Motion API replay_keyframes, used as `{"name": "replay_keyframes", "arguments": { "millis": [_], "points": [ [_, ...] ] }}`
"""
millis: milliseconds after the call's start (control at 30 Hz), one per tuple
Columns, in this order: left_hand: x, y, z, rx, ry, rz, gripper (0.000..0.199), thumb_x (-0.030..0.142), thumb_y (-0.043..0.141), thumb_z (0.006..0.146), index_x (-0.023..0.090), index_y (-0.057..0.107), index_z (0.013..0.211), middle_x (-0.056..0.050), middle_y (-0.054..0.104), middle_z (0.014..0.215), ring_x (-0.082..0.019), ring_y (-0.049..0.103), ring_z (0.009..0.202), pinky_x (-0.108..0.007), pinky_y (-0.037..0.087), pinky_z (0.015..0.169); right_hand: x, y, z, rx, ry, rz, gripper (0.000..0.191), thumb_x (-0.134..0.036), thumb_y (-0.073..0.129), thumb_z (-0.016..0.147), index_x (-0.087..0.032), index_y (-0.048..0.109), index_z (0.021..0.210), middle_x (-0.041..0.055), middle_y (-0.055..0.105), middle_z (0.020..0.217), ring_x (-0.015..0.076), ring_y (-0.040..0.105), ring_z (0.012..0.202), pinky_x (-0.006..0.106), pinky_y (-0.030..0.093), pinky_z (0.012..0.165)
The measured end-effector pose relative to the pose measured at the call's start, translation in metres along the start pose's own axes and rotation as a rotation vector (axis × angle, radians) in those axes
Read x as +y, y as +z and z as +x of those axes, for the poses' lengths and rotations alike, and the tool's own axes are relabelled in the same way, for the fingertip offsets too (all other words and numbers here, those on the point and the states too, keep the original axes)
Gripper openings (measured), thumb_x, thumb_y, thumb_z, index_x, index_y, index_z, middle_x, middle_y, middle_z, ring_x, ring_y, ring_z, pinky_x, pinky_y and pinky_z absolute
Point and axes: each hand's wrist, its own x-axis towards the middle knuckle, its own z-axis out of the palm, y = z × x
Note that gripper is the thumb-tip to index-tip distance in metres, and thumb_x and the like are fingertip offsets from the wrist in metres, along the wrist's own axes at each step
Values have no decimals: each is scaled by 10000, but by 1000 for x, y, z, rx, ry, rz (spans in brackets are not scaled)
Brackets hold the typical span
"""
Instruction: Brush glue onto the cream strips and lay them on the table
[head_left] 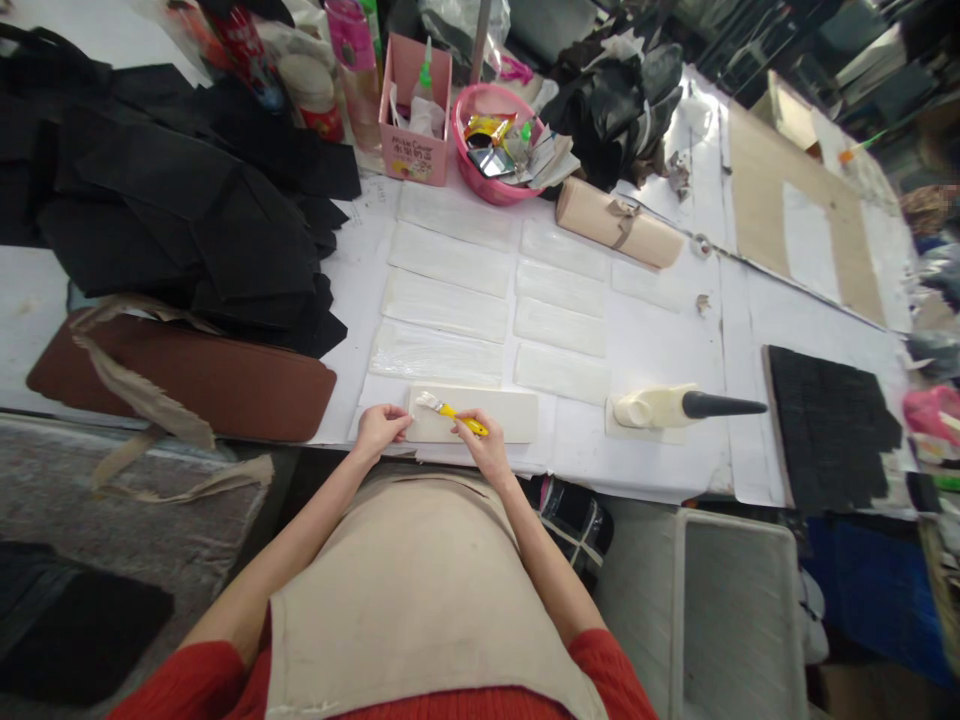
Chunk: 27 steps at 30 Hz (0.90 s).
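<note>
My right hand (482, 437) grips a small brush (452, 412) by its yellow handle. Its pale bristles rest on the left end of a cream rectangular piece (504, 415), where a wet white patch shows. At that piece's left edge, my left hand (383, 428) has thumb and forefinger pinched together; whether they hold the edge is too small to tell. Beyond lie several strips with a glossy, whitish coating (442, 302) in two columns on white paper. To the right, a cream bottle with a long black nozzle (675, 407) lies on its side.
Black cut pieces (180, 200) are heaped at the left, behind a brown padded piece (187, 375). A pink box (415, 160), a pink basin (491, 185) and a tied beige roll (592, 217) stand along the back. A black stack (829, 425) lies right; a grey bin (739, 610) sits below the table edge.
</note>
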Motion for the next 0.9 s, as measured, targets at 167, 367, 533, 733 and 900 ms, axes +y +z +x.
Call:
{"name": "replay_keyframes", "arguments": {
  "millis": [167, 367, 533, 733, 900],
  "points": [
    [2, 0, -2, -4, 1, -12, 291, 328, 771, 543, 144, 605, 694, 3, 600, 543, -112, 550, 455, -236, 469, 446, 5, -25, -13, 104, 35, -10, 245, -420, 676, 842, -211, 656, 968, 17, 697, 855, 194, 733, 777, 281, 546, 720],
    [2, 0, -3, -6, 3, -7, 298, 319, 787, 560, 136, 604, 708, 5, 597, 535, -111, 546, 450, -237, 468, 447, -7, -17, -17, 97, 60, 75, 312, -467, 665, 853, -210, 645, 1028, 36, 716, 894, 198, 739, 780, 292, 568, 711],
    [-1, 0, -1, 4, 17, 1, 347, 351, 822, 546, 130, 613, 714, 2, 597, 539, -116, 557, 457, -235, 465, 446, -8, 16, 1, -1, 61, 188, 320, -479, 674, 835, -216, 662, 1017, 27, 725, 889, 176, 735, 736, 267, 573, 658],
    [-4, 0, 1, 19, 31, -5, 377, 360, 834, 511, 119, 627, 715, 1, 601, 536, -118, 560, 444, -230, 463, 432, 3, 17, 12, 63, 144, 236, 345, -482, 721, 776, -203, 663, 972, 10, 724, 795, 157, 719, 658, 241, 562, 601],
    [-3, 1, 0, 24, 25, -18, 362, 342, 835, 484, 128, 624, 687, 13, 595, 505, -111, 554, 431, -215, 464, 415, 12, -11, 3, 191, 173, 240, 350, -473, 731, 765, -190, 666, 961, 19, 729, 770, 163, 719, 657, 237, 559, 580]
  ]
}}
